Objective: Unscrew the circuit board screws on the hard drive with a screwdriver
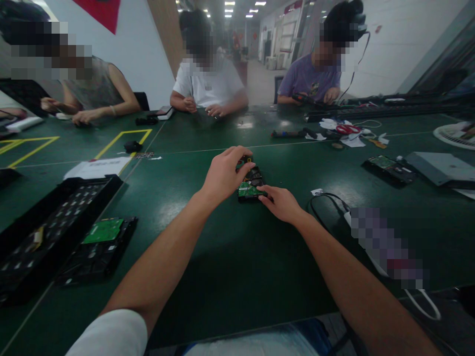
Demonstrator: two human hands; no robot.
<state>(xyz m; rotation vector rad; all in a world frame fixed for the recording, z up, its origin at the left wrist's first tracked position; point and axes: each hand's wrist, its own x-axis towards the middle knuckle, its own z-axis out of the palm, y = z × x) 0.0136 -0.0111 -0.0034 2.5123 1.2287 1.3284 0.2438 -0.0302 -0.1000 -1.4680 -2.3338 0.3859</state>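
Note:
A hard drive with a green circuit board on its near part lies on the green table in front of me. My left hand reaches over its far left side, fingers curled round the far end and thumb laid across the top. Under those fingers shows a small dark patch with a bit of yellow, too small to make out. My right hand pinches the near right corner between thumb and forefinger. Part of the drive is hidden by both hands.
At left lie a long black tray and another drive with a green board. To the right are a cable pouch, a circuit-board unit and a grey box. Several people sit across the table.

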